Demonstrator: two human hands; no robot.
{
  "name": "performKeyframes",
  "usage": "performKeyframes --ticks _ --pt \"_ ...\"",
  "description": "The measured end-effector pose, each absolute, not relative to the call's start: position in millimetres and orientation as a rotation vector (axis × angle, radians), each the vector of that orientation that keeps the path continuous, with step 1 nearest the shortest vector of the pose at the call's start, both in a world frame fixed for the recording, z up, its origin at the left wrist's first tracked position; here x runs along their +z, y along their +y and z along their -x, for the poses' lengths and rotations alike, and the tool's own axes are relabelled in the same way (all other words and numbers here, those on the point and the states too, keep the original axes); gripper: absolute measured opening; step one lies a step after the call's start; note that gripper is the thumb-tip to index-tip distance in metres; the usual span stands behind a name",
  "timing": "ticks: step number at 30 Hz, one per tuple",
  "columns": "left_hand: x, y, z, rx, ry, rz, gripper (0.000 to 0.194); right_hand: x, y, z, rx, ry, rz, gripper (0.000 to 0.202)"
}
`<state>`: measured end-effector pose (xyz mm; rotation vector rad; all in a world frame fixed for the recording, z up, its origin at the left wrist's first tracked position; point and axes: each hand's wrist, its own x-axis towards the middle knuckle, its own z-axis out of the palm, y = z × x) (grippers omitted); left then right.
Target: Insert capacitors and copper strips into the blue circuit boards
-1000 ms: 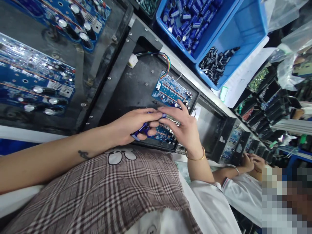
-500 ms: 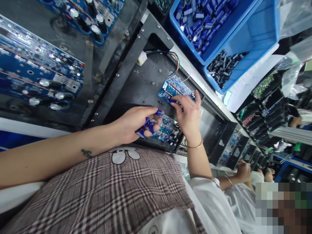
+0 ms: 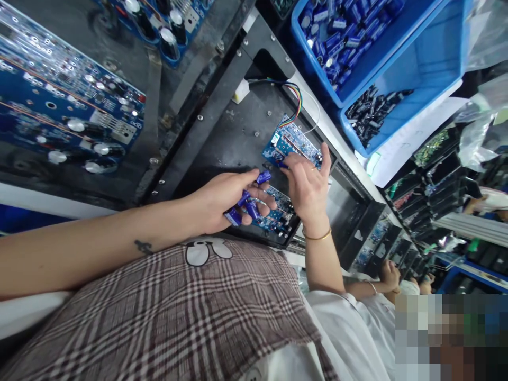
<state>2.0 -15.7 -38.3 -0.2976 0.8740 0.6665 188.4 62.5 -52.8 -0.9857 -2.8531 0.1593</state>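
Observation:
My left hand [image 3: 222, 198] is palm-up with curled fingers, cradling several blue capacitors [image 3: 252, 208]. One more capacitor [image 3: 263, 177] pokes out by the thumb and index finger. Over a blue circuit board [image 3: 293, 140] with coloured wires, my right hand [image 3: 308, 188] has its thumb and fingertips closed on a blue capacitor [image 3: 280, 163] at the board's surface. The fingers partly hide that capacitor. A second circuit board [image 3: 273, 225] lies below in the same black tray [image 3: 222, 140], partly covered by my left fingers.
Beyond the tray stand a blue bin [image 3: 341, 98] of blue capacitors and another blue bin [image 3: 431, 98] with small black parts. Larger populated boards [image 3: 51, 108] sit in a dark fixture at the left. A co-worker's hand [image 3: 390, 275] is farther along the bench.
The view has shifted slightly. My left fingers have opened a little, showing more of the capacitors, and the one by the thumb sticks out farther. My right fingers stay at the upper board.

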Motion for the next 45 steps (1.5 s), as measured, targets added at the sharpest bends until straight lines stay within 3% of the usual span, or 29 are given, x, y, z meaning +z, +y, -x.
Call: performKeyframes --ticks 10,17,22,32,45 --pt "-38.6 -15.1 3.0 0.67 0.639 0.411 0.042 -17.2 49.0 -165.3 0.576 -2.754 1.019 0.022" --pt "-39.3 -16.2 -3.2 0.791 0.667 0.527 0.02 -47.2 65.8 -153.7 0.222 -2.764 1.218 0.02" --pt "-40.9 -17.8 -3.6 0.834 0.73 0.397 0.018 -50.7 66.2 -154.5 0.165 -2.786 1.162 0.022" --pt "-49.6 -21.5 -4.7 0.904 0.839 0.294 0.016 -44.2 69.2 -153.0 0.176 -2.851 1.101 0.022" --pt "-50.3 -22.6 -0.1 0.892 0.775 0.273 0.032 -43.1 69.2 -153.5 0.143 -2.881 1.076 0.02"
